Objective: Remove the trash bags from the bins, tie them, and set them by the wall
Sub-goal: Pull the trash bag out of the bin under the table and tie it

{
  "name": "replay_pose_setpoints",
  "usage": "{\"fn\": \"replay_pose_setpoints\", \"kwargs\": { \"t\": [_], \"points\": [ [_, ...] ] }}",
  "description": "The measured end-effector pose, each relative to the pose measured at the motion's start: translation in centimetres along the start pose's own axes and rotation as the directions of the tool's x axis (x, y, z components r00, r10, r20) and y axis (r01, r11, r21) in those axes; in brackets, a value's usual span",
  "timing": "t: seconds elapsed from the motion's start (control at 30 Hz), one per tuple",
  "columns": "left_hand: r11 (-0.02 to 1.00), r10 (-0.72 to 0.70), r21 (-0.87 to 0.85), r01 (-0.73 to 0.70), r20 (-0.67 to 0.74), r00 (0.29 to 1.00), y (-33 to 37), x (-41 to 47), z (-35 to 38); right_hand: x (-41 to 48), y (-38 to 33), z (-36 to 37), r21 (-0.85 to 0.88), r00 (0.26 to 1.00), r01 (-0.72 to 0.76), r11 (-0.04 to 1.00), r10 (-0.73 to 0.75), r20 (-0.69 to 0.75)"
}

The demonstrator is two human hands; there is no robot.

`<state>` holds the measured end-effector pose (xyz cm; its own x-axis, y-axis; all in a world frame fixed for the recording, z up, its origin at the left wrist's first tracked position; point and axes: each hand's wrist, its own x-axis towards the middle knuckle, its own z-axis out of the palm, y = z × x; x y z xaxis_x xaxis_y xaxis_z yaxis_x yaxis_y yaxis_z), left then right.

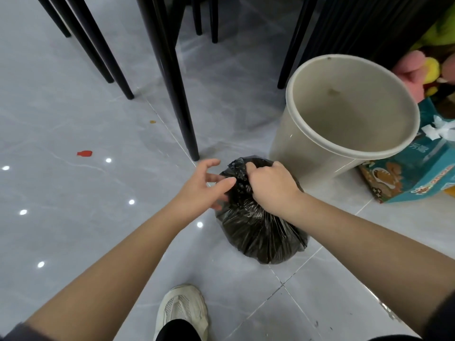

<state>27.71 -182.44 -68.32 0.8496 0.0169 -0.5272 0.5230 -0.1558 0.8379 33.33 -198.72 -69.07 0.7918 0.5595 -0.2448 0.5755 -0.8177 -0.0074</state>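
Grey tiles bear a bulging black bag, neck bunched in right hand; left hand splayed.

A full black trash bag sits on the floor, neck gathered (not knotted), beside an empty, upright beige bin.

Probably home: chair legs, plush toys.

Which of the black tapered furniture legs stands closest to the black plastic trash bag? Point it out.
The thick black leg whose foot lands just beyond the left hand, beside the black plastic trash bag; the others end farther away.
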Motion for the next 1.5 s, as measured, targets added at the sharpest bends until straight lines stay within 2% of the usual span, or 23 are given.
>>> {"fn": "replay_pose_setpoints", "kwargs": {
  "t": [0.07, 0.13, 0.2, 0.27, 0.37, 0.43, 0.5, 0.57, 0.6, 0.67, 0.73, 0.8, 0.83, 0.9, 1.03, 1.1, 1.13, 1.17, 1.23, 1.27, 1.33, 1.43, 1.5],
  "points": [
    [0.968, -0.186, -0.157, 0.195, 0.069, 0.98, 0.7, 0.4, 0.6, 0.2, -0.8, 0.3, -0.065, 1.0, 0.013, 0.998, -0.013, -0.004],
    [0.892, -0.322, -0.277, 0.358, 0.167, 0.932, 0.9, 0.6, 0.7, 0.2, -1.2, 0.6, -0.123, 0.998, 0.024, 0.992, -0.032, -0.062],
    [0.821, -0.375, -0.354, 0.448, 0.257, 0.891, 1.0, 0.9, 0.7, 0.1, -1.7, 0.8, -0.19, 0.991, 0.032, 0.981, -0.056, -0.119],
    [0.782, -0.38, -0.409, 0.47, 0.285, 0.88, 0.8, 1.0, 1.0, 0.0, -2.2, 1.2, -0.17, 0.996, 0.037, 0.985, -0.05, -0.069],
    [0.773, -0.362, -0.482, 0.412, 0.199, 0.911, 0.5, 1.2, 1.5, -0.1, -2.7, 1.6, -0.106, 0.998, 0.045, 0.993, -0.05, -0.048],
    [0.827, -0.311, -0.457, 0.327, 0.112, 0.944, 0.1, 1.3, 1.0, -0.2, -2.0, 1.9, -0.012, 0.994, 0.096, 0.995, -0.097, -0.049],
    [0.931, -0.181, -0.318, 0.176, 0.014, 0.983, -1.0, 1.4, -0.1, -0.2, -0.6, 2.2, 0.23, 0.99, 0.123, 0.965, -0.134, 0.033],
    [0.992, 0.049, -0.115, -0.056, -0.064, 0.997, -2.4, 1.3, -1.6, -0.4, 0.6, 2.1, 0.487, 0.983, 0.092, 0.869, -0.156, 0.094],
    [0.99, 0.139, -0.022, -0.142, -0.077, 0.987, -2.9, 1.1, -2.2, -0.3, 1.0, 2.1, 0.553, 0.982, 0.09, 0.828, -0.165, 0.087],
    [0.976, 0.212, 0.068, -0.206, -0.083, 0.974, -3.5, 0.9, -2.8, -0.3, 1.3, 2.1, 0.591, 0.985, 0.112, 0.799, -0.169, 0.043],
    [0.99, 0.093, -0.101, -0.103, -0.101, 0.991, -3.0, 0.8, -2.6, -0.2, 1.3, 2.1, 0.544, 0.983, 0.156, 0.824, -0.181, -0.007],
    [0.922, -0.203, -0.337, 0.191, -0.001, 0.979, -1.8, 0.5, -2.4, -0.4, 1.2, 2.3, 0.418, 0.971, 0.239, 0.876, -0.229, -0.075],
    [0.867, -0.33, -0.363, 0.341, 0.094, 0.939, -1.2, 0.4, -2.3, -0.5, 1.1, 2.3, 0.338, 0.958, 0.287, 0.896, -0.265, -0.11],
    [0.795, -0.479, -0.285, 0.535, 0.247, 0.843, -0.2, 0.2, -2.4, -0.7, 0.9, 2.4, 0.213, 0.924, 0.367, 0.905, -0.33, -0.192],
    [0.702, -0.588, -0.166, 0.693, 0.413, 0.695, 0.0, 0.5, -2.2, -0.8, 0.3, 2.1, 0.022, 0.862, 0.43, 0.903, -0.403, -0.308],
    [0.747, -0.559, -0.085, 0.66, 0.458, 0.691, -0.3, 0.7, -2.2, -1.0, 0.2, 2.1, -0.002, 0.857, 0.428, 0.904, -0.407, -0.317],
    [0.796, -0.532, -0.033, 0.604, 0.438, 0.725, -0.5, 0.7, -2.2, -1.1, 0.2, 2.0, 0.006, 0.865, 0.42, 0.907, -0.398, -0.306],
    [0.859, -0.473, 0.002, 0.512, 0.388, 0.791, -0.8, 0.6, -2.0, -1.1, 0.3, 1.9, 0.021, 0.877, 0.41, 0.912, -0.387, -0.286],
    [0.97, -0.242, 0.038, 0.24, 0.236, 0.941, -1.1, 0.1, -1.6, -1.0, 0.4, 1.7, 0.094, 0.906, 0.388, 0.917, -0.36, -0.222],
    [0.993, -0.113, 0.06, 0.105, 0.156, 0.981, -1.3, -0.1, -1.4, -1.0, 0.4, 1.6, 0.145, 0.919, 0.378, 0.914, -0.351, -0.181],
    [0.993, 0.047, 0.102, -0.055, 0.084, 0.995, -1.5, -0.5, -1.2, -1.0, 0.4, 1.6, 0.24, 0.933, 0.361, 0.901, -0.346, -0.103],
    [0.987, 0.077, 0.135, -0.085, 0.059, 0.995, -1.6, -0.4, -0.7, -1.0, 0.3, 1.6, 0.339, 0.934, 0.353, 0.872, -0.349, -0.074],
    [0.994, -0.031, 0.107, 0.028, 0.031, 0.999, -1.4, -0.2, -0.5, -1.0, 0.4, 1.7, 0.354, 0.937, 0.346, 0.869, -0.34, -0.083]
  ]
}}
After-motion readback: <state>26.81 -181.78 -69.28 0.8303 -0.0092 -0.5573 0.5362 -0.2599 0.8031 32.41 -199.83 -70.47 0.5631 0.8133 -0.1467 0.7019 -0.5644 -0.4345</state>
